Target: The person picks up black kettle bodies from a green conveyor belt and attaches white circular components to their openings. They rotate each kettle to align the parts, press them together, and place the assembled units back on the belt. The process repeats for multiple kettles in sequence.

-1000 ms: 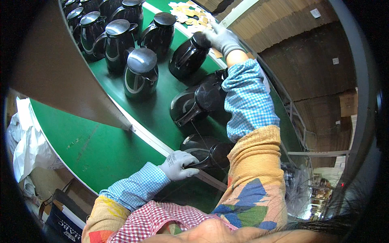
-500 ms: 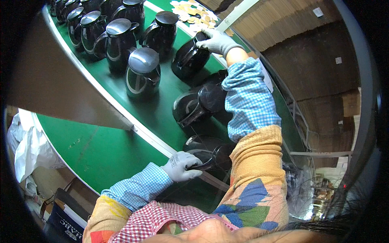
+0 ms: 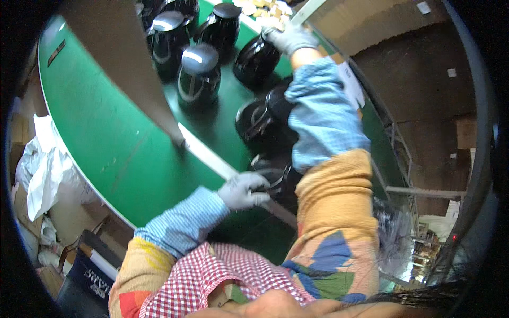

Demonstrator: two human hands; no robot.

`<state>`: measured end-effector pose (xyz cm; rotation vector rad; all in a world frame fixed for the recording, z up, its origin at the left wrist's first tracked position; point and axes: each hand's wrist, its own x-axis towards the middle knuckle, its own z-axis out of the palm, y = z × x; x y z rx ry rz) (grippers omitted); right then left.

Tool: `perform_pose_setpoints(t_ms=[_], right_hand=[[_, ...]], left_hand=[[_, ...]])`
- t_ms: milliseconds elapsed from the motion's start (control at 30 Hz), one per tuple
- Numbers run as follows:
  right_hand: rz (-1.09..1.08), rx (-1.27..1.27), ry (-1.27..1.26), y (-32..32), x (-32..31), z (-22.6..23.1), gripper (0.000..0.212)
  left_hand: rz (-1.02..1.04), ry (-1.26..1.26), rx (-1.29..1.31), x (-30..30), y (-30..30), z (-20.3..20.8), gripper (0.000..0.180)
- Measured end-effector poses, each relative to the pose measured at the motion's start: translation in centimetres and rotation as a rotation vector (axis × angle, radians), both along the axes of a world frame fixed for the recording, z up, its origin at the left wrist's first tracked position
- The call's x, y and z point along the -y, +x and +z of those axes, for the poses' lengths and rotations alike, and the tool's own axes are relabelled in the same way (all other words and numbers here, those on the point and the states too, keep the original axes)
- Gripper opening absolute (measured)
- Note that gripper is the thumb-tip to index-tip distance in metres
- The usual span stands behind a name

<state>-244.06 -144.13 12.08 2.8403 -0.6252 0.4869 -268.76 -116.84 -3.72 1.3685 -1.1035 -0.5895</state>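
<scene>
My right hand (image 3: pixel 291 39), in a pale grey glove, is closed round the top of a glossy black jug (image 3: pixel 257 62) at the far side of the green surface (image 3: pixel 124 143). Nearer to me, my left hand (image 3: pixel 245 191), gloved too, has its fingers curled at the handle of another black jug (image 3: pixel 273 172); blur softens the grip. Between these two stands a third dark jug (image 3: pixel 252 119), partly covered by my right sleeve. A jug with a shiny silver-grey lid (image 3: pixel 200 58) is upright left of them.
Several more black jugs (image 3: pixel 169 45) crowd the far left. A white rail (image 3: pixel 207 153) and a brown panel (image 3: pixel 127 63) divide the green surface. Small cream pieces (image 3: pixel 268 9) lie at the far edge. White plastic bags (image 3: pixel 50 169) hang at the left; brown stacked sheets (image 3: pixel 392 26) rise at right.
The view has shifted, so jugs and hands appear higher in the picture. Both hands remain at the same jugs. More of the green surface at left has come into sight.
</scene>
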Motion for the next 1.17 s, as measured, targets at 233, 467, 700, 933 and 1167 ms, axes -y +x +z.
perform_pose_setpoints(t_ms=[233,467,700,933,1167], right_hand=[[0.870,0.127,0.741,-31.9,-9.9,6.7,0.041],[0.091,-0.076,0.916,-57.5,-22.0,-14.6,0.060],[0.045,-0.190,0.972,-58.1,-29.2,-17.5,0.091],[0.192,0.530,1.569,-55.8,-29.7,-6.5,0.085],[0.716,0.810,0.677,-55.6,-29.2,11.4,0.072]], left_hand=[[0.203,0.443,0.106,-16.6,4.3,3.0,0.052],[-0.377,0.561,0.714,-18.9,-5.5,-0.1,0.085],[-0.219,0.565,0.528,-18.5,-8.9,-0.9,0.044],[-0.246,0.108,0.046,-18.7,-9.3,11.6,0.048],[-0.471,-0.516,-0.065,-17.1,-10.6,28.0,0.068]])
